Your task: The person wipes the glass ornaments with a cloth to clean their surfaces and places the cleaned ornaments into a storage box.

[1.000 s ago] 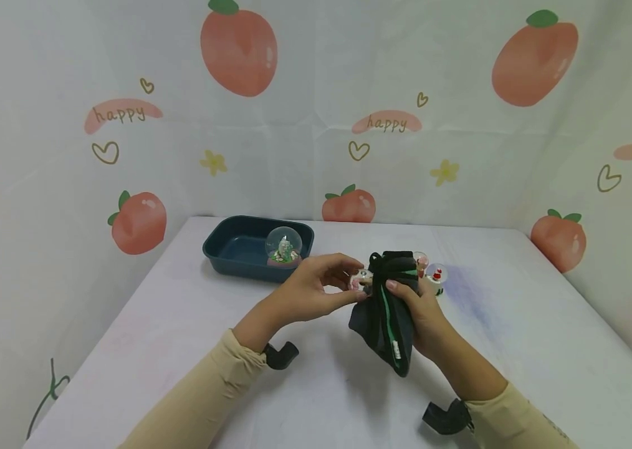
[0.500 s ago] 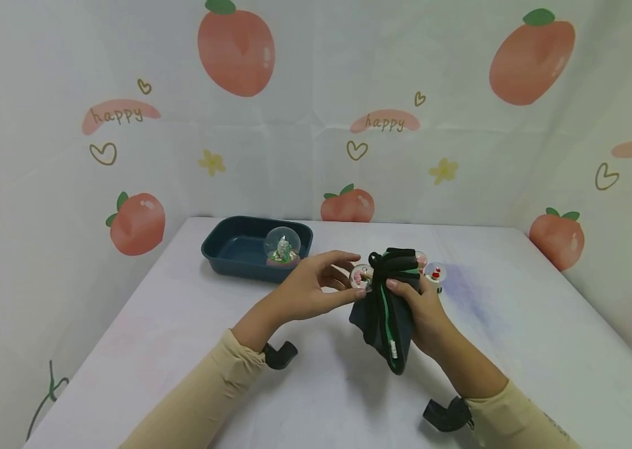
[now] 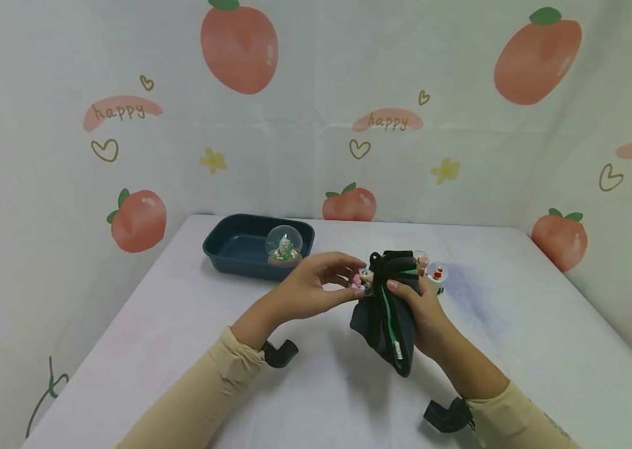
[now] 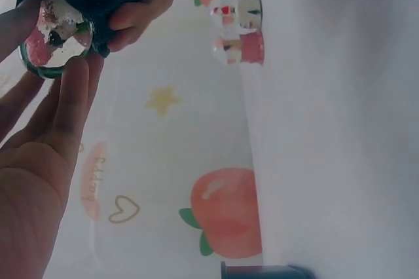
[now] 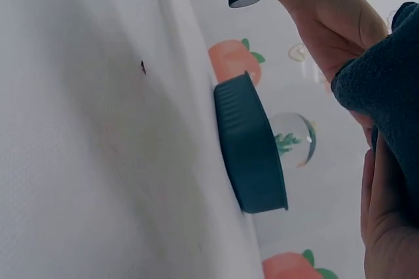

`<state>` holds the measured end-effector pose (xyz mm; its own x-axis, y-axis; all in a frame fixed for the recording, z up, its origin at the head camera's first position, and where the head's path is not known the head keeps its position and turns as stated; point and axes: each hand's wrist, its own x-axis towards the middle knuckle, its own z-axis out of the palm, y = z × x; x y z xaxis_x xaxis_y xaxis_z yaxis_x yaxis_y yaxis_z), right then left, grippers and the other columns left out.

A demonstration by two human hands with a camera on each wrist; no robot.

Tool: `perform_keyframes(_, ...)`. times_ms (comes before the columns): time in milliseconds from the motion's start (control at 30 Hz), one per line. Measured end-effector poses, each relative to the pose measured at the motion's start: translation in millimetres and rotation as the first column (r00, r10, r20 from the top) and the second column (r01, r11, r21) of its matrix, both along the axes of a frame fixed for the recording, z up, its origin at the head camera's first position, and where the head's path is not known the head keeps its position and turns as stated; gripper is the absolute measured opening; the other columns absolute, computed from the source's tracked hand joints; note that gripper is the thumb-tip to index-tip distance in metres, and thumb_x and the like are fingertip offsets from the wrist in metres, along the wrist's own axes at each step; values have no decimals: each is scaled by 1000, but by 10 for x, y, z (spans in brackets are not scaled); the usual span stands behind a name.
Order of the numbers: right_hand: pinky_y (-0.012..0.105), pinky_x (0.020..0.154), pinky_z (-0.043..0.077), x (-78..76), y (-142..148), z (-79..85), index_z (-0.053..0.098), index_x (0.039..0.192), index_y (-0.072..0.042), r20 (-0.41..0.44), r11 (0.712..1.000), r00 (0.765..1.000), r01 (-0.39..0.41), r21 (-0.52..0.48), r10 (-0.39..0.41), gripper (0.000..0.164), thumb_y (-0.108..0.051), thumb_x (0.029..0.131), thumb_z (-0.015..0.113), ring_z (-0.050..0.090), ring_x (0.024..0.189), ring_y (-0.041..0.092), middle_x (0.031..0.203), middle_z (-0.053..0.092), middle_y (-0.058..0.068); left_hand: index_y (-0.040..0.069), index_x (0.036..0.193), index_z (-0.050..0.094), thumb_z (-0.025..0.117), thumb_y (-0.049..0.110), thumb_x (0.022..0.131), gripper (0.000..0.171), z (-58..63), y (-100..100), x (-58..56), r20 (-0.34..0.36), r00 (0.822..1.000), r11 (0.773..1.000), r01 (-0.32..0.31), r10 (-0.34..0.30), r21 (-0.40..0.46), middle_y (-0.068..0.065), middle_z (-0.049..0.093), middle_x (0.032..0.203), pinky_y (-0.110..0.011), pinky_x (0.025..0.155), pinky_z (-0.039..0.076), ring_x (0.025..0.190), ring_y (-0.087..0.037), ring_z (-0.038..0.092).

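My left hand (image 3: pixel 316 280) pinches a small clear snow globe (image 3: pixel 362 282) with pink and white figures inside, held up above the table. In the left wrist view the thumb and fingers spread around this globe's glass. My right hand (image 3: pixel 425 312) grips a dark teal cloth (image 3: pixel 383 321) with black edging, a green stripe and a white tag. Part of the cloth lies against the globe, and its lower end hangs down. In the right wrist view, the cloth (image 5: pixel 386 89) looks like towelling and hides the globe between my hands.
A dark blue tray (image 3: pixel 237 265) stands at the back left with a larger snow globe (image 3: pixel 283 246) in it. Behind my right hand stand two small snow globes, one with a pink base (image 4: pixel 252 48) and one with a white base (image 4: pixel 250 12).
The small snow globe has turned between my left fingers, against the cloth. Both hands stay in nearly the same place. The tray and the other globes have not moved.
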<state>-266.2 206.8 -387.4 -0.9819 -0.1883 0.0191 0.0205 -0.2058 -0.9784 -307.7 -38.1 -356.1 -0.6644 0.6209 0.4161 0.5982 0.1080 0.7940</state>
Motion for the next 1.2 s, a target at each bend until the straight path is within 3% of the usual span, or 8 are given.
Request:
perform_keyframes(200, 30, 90, 63, 3, 1, -6, 54, 133, -18, -50, 998, 997, 62, 32, -61, 31, -14, 103, 62, 76, 103, 14, 117, 70, -4, 8, 132, 70, 73, 27, 103, 35, -30, 25, 10, 71, 993, 994, -87, 92, -72, 2, 78, 113, -28, 91, 62, 100, -9, 76)
perform_keyframes(300, 29, 89, 64, 3, -8, 5, 55, 132, -16, -50, 994, 993, 105, 28, -103, 32, -12, 101, 64, 76, 101, 13, 115, 71, -4, 8, 134, 70, 73, 29, 103, 38, -37, 38, 15, 68, 991, 993, -107, 111, -59, 1, 77, 122, -28, 93, 62, 109, -13, 76)
perform_keyframes(467, 29, 89, 64, 5, -13, 21, 53, 134, -11, -20, 994, 994, 110, 27, -110, 35, -16, 101, 62, 76, 99, 13, 112, 71, -4, 6, 141, 65, 82, 14, 95, 50, -34, 31, 19, 63, 996, 998, -64, 63, 8, -7, 65, 143, -29, 100, 60, 124, -22, 72)
perform_keyframes(633, 29, 90, 63, -6, -9, 12, 50, 138, -11, -13, 995, 996, 92, 38, -92, 39, -19, 102, 62, 76, 100, 12, 112, 71, -5, 6, 137, 66, 84, 4, 90, 51, -14, 9, 24, 62, 998, 1000, -14, 13, 17, -10, 68, 136, -30, 94, 63, 121, -21, 73)
perform_keyframes(833, 30, 90, 64, -10, -14, -19, 52, 136, -12, -39, 996, 996, 79, 47, -78, 35, -16, 102, 63, 76, 100, 13, 115, 70, -3, 7, 130, 69, 85, 4, 89, 45, -15, -5, 20, 52, 999, 1000, -9, 9, 2, -4, 72, 122, -30, 91, 64, 115, -18, 74)
perform_keyframes(1033, 31, 90, 64, -13, -22, -33, 57, 131, -15, -73, 997, 995, 70, 37, -67, 29, -14, 102, 63, 75, 101, 15, 115, 69, -1, 11, 127, 70, 86, 5, 89, 42, -17, -24, 3, 32, 999, 1000, -3, 3, -5, -3, 72, 117, -30, 91, 64, 114, -20, 75)
perform_keyframes(1200, 31, 90, 64, -18, -26, -35, 57, 131, -15, -75, 997, 995, 65, 48, -61, 29, -15, 102, 63, 75, 101, 15, 115, 69, -2, 6, 129, 69, 86, 6, 89, 44, -24, -30, -7, 41, 999, 1000, 7, -6, -7, -5, 72, 114, -29, 91, 64, 114, -28, 75)
